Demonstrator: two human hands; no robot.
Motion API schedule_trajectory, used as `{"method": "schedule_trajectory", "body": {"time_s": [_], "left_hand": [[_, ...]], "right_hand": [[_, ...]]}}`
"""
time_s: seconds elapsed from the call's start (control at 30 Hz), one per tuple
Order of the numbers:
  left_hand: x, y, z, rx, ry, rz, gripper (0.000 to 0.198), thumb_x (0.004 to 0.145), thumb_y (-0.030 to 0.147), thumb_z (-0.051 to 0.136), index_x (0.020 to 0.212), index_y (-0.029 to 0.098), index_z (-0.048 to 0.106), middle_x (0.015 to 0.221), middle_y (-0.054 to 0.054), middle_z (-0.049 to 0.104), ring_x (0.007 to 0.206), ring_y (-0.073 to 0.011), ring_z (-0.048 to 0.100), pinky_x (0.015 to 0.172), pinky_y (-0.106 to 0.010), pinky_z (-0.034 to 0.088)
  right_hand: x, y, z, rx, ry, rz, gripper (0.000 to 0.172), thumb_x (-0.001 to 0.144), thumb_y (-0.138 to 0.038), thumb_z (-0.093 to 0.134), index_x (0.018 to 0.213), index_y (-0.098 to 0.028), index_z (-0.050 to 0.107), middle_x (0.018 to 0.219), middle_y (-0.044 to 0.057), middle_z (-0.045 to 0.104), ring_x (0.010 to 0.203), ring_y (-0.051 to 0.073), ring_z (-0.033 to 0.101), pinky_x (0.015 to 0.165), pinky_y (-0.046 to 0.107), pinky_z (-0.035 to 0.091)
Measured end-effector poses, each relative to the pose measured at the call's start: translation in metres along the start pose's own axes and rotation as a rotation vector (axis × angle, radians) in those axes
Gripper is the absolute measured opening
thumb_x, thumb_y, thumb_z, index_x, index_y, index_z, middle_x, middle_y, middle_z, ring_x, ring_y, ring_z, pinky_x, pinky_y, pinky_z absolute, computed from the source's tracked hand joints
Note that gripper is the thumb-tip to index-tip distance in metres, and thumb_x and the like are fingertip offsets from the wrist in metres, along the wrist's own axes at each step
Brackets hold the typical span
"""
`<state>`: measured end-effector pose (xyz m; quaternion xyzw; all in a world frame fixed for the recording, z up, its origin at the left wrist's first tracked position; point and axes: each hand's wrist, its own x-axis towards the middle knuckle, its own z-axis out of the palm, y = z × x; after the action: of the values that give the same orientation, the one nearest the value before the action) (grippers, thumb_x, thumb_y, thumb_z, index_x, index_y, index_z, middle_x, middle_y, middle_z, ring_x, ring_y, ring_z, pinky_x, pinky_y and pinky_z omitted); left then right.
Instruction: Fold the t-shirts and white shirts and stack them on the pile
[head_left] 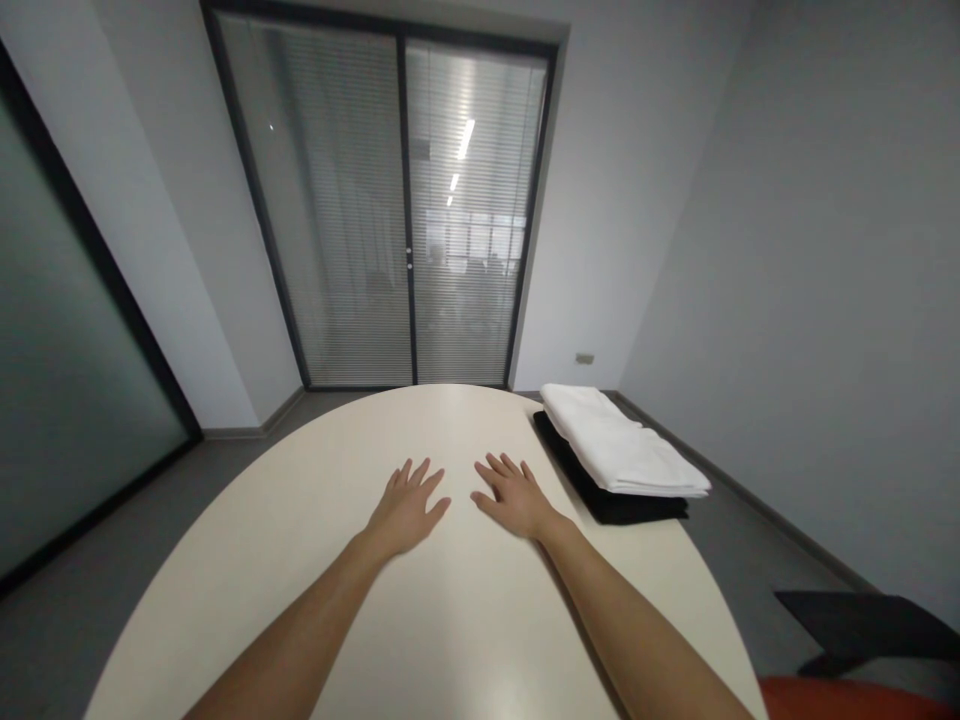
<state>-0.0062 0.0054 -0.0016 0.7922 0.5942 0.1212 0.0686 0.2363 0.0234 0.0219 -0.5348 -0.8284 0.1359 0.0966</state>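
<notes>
My left hand [409, 508] is spread palm down over the middle of the round, cream-coloured table [450, 620], holding nothing. A short gap to its right, my right hand [511, 496] is spread the same way, fingers apart and nothing in them. Both appear to rest on the tabletop. To the right of my right hand lies a folded white cloth [619, 440], stacked on a folded black cloth [637, 508]. Neither hand touches this stack. Most of the black cloth is hidden under the white one.
A chair with a black armrest [870, 625] and a red seat [847, 700] stands at the lower right, close to the table's edge. Beyond the table is a dark-framed glass partition [409, 210] with blinds. A grey wall [825, 300] runs along the right.
</notes>
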Motion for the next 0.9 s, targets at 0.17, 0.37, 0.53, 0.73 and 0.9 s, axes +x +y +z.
{"method": "schedule_trajectory", "body": {"time_s": [0.17, 0.37, 0.53, 0.73, 0.9], "left_hand": [[0.0, 0.001, -0.001, -0.001, 0.021, -0.008, 0.064, 0.097, 0.06, 0.036, 0.15, 0.027, 0.045, 0.163, -0.008, 0.031, 0.152, -0.036, 0.018, 0.122, -0.053, 0.017], [-0.002, 0.0, -0.002, 0.001, 0.015, -0.006, 0.064, 0.097, 0.06, 0.036, 0.15, 0.027, 0.045, 0.163, -0.008, 0.031, 0.152, -0.0352, 0.019, 0.122, -0.052, 0.018], [-0.003, 0.001, -0.002, 0.007, 0.017, -0.007, 0.064, 0.097, 0.059, 0.035, 0.151, 0.026, 0.044, 0.163, -0.009, 0.031, 0.152, -0.036, 0.02, 0.122, -0.052, 0.019], [-0.003, 0.004, -0.004, 0.009, 0.013, -0.006, 0.063, 0.098, 0.058, 0.035, 0.15, 0.024, 0.045, 0.162, -0.01, 0.031, 0.151, -0.0366, 0.02, 0.122, -0.052, 0.018], [-0.002, 0.004, -0.004, 0.009, 0.014, -0.013, 0.063, 0.098, 0.058, 0.036, 0.151, 0.025, 0.045, 0.163, -0.01, 0.031, 0.152, -0.0365, 0.019, 0.122, -0.052, 0.019]], "right_hand": [[0.006, -0.01, -0.023, -0.054, -0.089, -0.003, 0.066, 0.092, -0.06, 0.05, 0.148, -0.026, 0.048, 0.157, 0.011, 0.041, 0.145, 0.034, 0.035, 0.115, 0.05, 0.027], [0.007, -0.019, -0.099, -0.091, 0.264, 0.175, 0.041, 0.097, -0.037, 0.045, 0.134, -0.025, 0.059, 0.116, 0.008, 0.073, 0.109, 0.026, 0.065, 0.093, 0.037, 0.046], [-0.016, 0.02, -0.134, -0.178, 0.609, 0.549, 0.044, 0.096, -0.036, 0.044, 0.133, -0.017, 0.057, 0.132, 0.019, 0.061, 0.12, 0.035, 0.057, 0.097, 0.047, 0.044], [-0.029, 0.075, -0.128, -0.094, 0.506, 0.931, 0.067, 0.092, -0.056, 0.046, 0.141, -0.01, 0.049, 0.14, 0.027, 0.052, 0.127, 0.044, 0.05, 0.1, 0.061, 0.038], [-0.028, 0.084, -0.125, -0.124, 0.51, 0.916, 0.059, 0.09, -0.049, 0.052, 0.138, -0.013, 0.053, 0.131, 0.024, 0.061, 0.125, 0.041, 0.053, 0.1, 0.059, 0.038]]}}
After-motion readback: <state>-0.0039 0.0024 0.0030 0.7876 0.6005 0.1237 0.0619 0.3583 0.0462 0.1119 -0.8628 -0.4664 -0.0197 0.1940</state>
